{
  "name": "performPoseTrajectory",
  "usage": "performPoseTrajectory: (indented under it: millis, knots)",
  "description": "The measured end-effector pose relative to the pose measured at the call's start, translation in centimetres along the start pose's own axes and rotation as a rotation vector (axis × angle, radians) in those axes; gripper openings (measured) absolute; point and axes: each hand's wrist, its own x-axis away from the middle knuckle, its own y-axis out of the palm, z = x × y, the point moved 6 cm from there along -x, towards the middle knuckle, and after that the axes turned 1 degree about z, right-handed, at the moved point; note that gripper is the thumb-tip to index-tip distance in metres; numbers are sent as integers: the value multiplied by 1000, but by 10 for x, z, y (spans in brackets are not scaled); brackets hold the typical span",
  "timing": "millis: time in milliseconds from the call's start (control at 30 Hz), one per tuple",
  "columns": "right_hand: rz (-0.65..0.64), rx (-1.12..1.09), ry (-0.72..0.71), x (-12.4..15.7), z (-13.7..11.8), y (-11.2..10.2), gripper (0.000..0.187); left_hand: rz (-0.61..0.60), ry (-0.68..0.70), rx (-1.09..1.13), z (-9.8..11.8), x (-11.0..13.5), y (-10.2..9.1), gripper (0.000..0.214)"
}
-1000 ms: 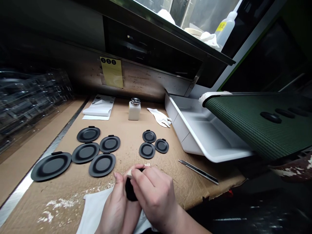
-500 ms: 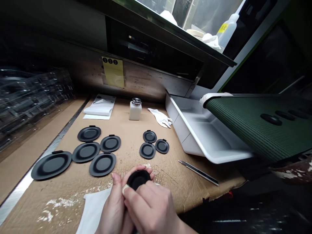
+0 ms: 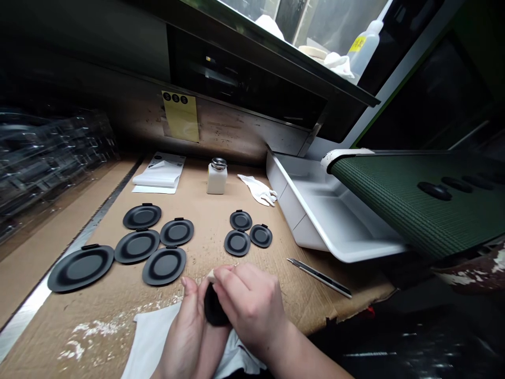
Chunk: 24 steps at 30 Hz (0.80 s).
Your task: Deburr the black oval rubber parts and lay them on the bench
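My left hand (image 3: 188,323) is closed around a small black oval part (image 3: 215,307), shaped like the flat black lids on the table, which tilts in my palm. My right hand (image 3: 250,302) pinches a small off-white piece (image 3: 212,275) against its upper edge; whether this is cloth or something firmer I cannot tell. Below both hands lies a white cloth (image 3: 152,334). Beyond them sit two groups of black lids with small tabs: larger ones (image 3: 164,266) at the left and three smaller ones (image 3: 237,242) at the right.
A utility knife (image 3: 319,277) lies right of my hands. Behind are a white pump bottle (image 3: 216,179), a white glove (image 3: 258,190) and a paper pad (image 3: 158,176). A grey bin (image 3: 315,231) stands beside the green conveyor (image 3: 379,184), which carries black parts. Clear plastic trays (image 3: 47,163) are stacked left.
My right hand has shifted up along the black part's edge with the off-white piece. The part has turned in my left hand and now tilts more steeply. The view has moved slightly.
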Motion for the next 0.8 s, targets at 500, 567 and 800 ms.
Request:
performPoseTrajectory:
  millis: [500, 567, 800]
  knots:
    - [3, -177, 182, 35, 42, -43, 14, 29, 46, -50, 3, -1, 4, 50]
    - [2, -168, 131, 31, 34, -38, 16, 13, 70, -90, 3, 0, 4, 48]
    - [31, 1, -7, 32, 5, -20, 19, -36, 186, -287, 3, 1, 2, 42]
